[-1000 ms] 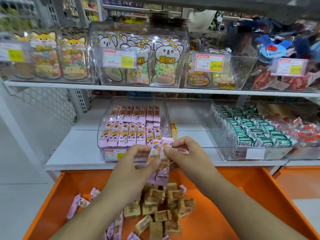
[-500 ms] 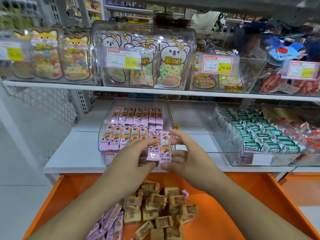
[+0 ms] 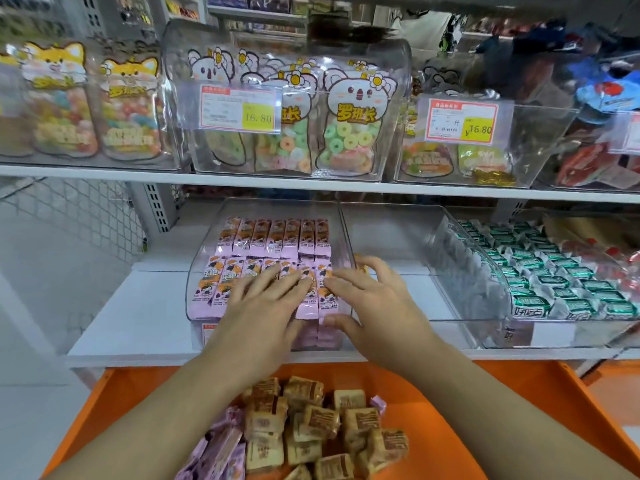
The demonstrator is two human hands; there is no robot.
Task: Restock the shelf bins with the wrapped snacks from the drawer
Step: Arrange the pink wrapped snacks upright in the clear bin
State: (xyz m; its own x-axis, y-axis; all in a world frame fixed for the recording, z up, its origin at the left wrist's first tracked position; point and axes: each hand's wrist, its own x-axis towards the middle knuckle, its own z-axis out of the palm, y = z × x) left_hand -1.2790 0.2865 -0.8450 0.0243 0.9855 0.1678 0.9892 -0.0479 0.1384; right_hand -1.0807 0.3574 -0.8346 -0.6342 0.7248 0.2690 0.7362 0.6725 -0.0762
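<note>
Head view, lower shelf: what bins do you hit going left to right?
Clear bin of pink wrapped snacks, with both hands laid flat on its front row → nearly bare clear bin → bin of green-and-silver wrapped snacks → red wrapped snacks at the right edge.

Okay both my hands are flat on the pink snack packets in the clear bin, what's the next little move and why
Probably lift both hands off and reach down for more. The left hand and right hand lie open on the front row of pink wrapped snack packets in the clear plastic bin, which look settled in line. More pink packets sit in the orange drawer below.
</note>
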